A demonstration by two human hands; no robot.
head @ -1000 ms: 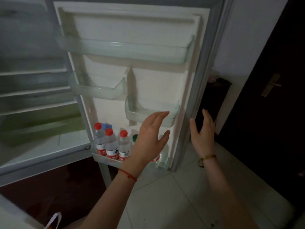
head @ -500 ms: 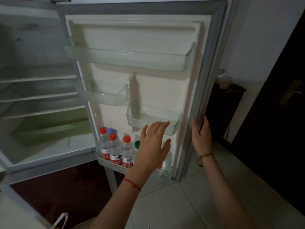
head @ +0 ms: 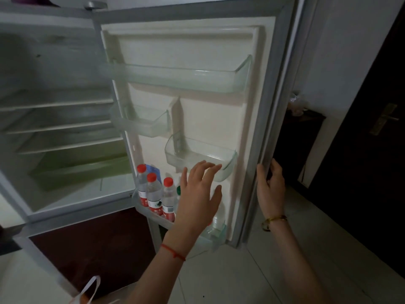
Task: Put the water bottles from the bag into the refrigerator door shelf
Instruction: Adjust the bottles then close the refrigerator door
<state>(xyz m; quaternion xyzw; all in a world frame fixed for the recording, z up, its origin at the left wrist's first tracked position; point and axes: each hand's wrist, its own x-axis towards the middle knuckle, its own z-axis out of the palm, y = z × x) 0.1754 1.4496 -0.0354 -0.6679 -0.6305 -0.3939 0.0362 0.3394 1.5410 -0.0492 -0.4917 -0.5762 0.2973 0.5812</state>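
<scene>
The refrigerator door [head: 208, 119] stands open. Its bottom door shelf [head: 215, 238] holds several water bottles [head: 153, 194] with red caps and red labels, plus one with a green cap, partly hidden behind my left hand. My left hand [head: 198, 194] hovers in front of the shelf with fingers spread and holds nothing. My right hand [head: 270, 191] is at the door's outer edge [head: 260, 150], thumb on the inner side and fingers behind it. A white handle of the bag [head: 88, 288] shows at the bottom edge.
The fridge interior [head: 59, 119] on the left has bare shelves and a green drawer. Three clear door bins [head: 182, 77] sit above the bottle shelf. A dark door with a handle [head: 383, 119] and a dark cabinet stand to the right. The floor is pale tile.
My right hand has moved onto the door's outer edge. My left hand has stayed spread in front of the bottles. The view has shifted slightly.
</scene>
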